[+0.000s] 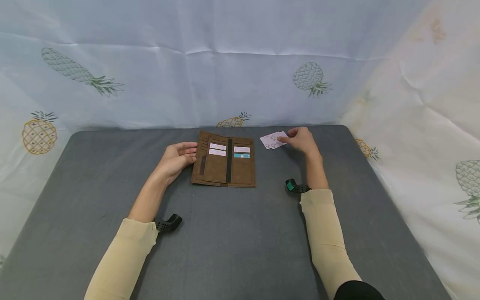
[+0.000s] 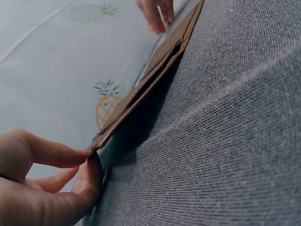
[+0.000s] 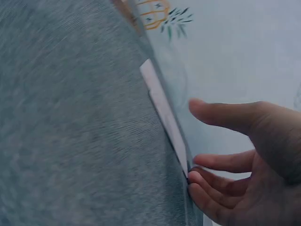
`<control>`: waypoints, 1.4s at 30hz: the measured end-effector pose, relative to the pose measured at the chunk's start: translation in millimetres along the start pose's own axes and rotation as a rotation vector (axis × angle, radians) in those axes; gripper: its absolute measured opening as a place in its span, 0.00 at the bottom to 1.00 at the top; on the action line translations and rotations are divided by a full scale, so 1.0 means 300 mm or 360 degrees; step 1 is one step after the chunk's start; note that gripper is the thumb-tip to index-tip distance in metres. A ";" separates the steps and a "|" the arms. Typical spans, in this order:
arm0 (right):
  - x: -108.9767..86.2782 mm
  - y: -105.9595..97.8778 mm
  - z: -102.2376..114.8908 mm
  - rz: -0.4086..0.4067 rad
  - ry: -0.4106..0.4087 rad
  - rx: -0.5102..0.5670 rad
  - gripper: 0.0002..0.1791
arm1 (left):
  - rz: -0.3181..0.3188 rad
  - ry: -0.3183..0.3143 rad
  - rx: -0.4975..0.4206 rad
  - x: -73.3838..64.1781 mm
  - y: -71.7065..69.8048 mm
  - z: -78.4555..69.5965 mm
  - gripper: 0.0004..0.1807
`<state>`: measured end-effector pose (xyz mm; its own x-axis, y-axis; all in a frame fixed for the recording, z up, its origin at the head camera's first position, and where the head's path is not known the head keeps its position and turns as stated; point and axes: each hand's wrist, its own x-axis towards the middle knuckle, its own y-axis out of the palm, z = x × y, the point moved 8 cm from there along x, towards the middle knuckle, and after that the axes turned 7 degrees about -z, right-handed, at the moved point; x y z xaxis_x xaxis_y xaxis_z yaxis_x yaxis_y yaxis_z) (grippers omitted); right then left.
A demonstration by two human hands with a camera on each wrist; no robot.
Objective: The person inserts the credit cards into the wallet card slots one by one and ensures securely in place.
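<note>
A brown bifold wallet (image 1: pixel 243 173) lies opened out on the grey table, with several pale cards and a blue-topped card (image 1: pixel 241 156) showing in its slots. The left hand (image 1: pixel 175 161) is at the wallet's left edge; in the left wrist view its thumb and fingertips pinch the edge, which is raised off the cloth. To the right of the wallet lie overlapping pale pink cards (image 1: pixel 270 141). Over their right end is the right hand (image 1: pixel 301 141). In the right wrist view its fingertips meet the cards' near end, while the thumb (image 3: pixel 221 113) stands apart from them.
Grey cloth covers the table (image 1: pixel 225 250). Behind it and to the sides hangs a white curtain (image 1: pixel 240 83) printed with pineapples. Each wrist wears a black camera mount, such as the left one (image 1: pixel 168 223). A black round shape (image 1: pixel 358 291) is at the bottom right.
</note>
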<state>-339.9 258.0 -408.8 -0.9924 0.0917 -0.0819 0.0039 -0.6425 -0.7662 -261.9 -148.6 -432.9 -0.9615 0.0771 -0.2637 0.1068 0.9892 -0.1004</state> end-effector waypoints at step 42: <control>0.012 0.155 0.196 -0.0076 -0.0266 0.0788 0.22 | -0.0010 0.0009 0.0006 0.006 -0.006 0.003 0.34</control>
<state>-350.7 183.6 -407.2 -0.9963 0.0332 0.0795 -0.0605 -0.9270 -0.3701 -263.6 -150.3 -434.2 -0.9636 0.0715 -0.2575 0.1016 0.9892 -0.1056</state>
